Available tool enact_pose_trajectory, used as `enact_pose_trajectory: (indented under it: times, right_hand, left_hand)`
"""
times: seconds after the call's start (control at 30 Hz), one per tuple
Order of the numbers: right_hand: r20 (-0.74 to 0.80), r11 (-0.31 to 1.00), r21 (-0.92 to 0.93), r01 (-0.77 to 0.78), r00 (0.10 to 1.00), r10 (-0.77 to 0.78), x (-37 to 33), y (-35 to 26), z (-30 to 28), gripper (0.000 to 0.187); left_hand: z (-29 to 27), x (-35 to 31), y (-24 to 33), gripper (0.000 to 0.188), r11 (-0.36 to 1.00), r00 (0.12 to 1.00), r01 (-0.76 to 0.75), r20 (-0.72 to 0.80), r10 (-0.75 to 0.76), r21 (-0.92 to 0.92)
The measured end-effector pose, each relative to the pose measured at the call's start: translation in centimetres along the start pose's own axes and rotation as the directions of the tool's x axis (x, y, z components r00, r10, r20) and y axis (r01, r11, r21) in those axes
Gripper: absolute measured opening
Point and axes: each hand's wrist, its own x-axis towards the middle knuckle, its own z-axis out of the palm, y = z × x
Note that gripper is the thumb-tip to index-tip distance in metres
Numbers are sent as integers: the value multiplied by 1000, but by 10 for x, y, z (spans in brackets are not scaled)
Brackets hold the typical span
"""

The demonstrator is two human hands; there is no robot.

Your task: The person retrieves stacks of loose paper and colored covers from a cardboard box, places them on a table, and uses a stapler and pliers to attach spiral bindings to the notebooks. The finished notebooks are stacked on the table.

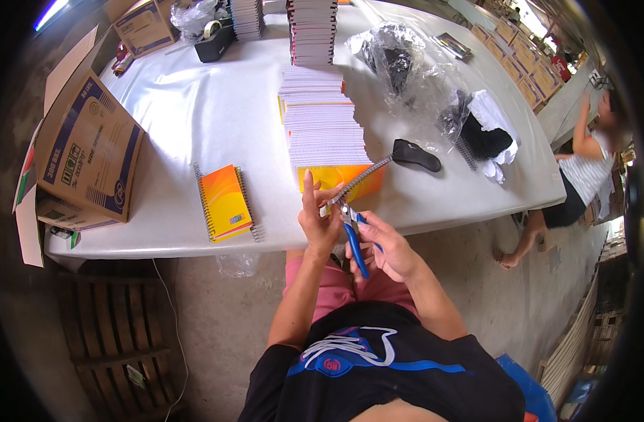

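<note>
My left hand (317, 224) pinches the near end of a dark spiral binding coil (364, 173), its index finger pointing up. The coil slants away to the right, over an orange notebook cover (367, 188). Blue-handled cutting pliers (354, 250) are gripped in my right hand (393, 254), their jaws at the coil's end by my left fingers. Behind the coil, a long row of unbound page blocks (325, 130) lies on the white-covered table (167, 141). To the left rest orange-yellow spiral notebooks (225, 202), with coils along their sides.
An open cardboard box (90, 151) stands at the table's left. A black elongated object (417, 155) lies beside the coil's far end. Clear plastic bags (399, 60), a tape dispenser (215, 43) and a tall notebook stack (312, 32) sit farther back. Another person (589, 169) is at right.
</note>
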Motion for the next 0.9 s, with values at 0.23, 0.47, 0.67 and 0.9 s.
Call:
enact_pose_trajectory:
  times: [0.23, 0.47, 0.67, 0.9]
  right_hand:
    - [-139, 650, -759, -22, 982, -129, -15, 27, -41, 45]
    - [-405, 590, -797, -128, 838, -365, 22, 69, -75, 65]
    - [-242, 773, -601, 204, 875, -419, 81, 38, -54, 86]
    - [-307, 779, -442, 444, 741, -597, 115, 48, -29, 72]
  left_hand:
    - [-9, 6, -3, 62, 920, 941, 333, 133, -310, -207]
    - [-16, 17, -2, 36, 817, 914, 401, 128, -384, -415]
    - [-44, 17, -4, 25, 809, 883, 458, 83, -462, -367]
    - [-66, 30, 10, 20, 866, 929, 337, -16, -369, -368]
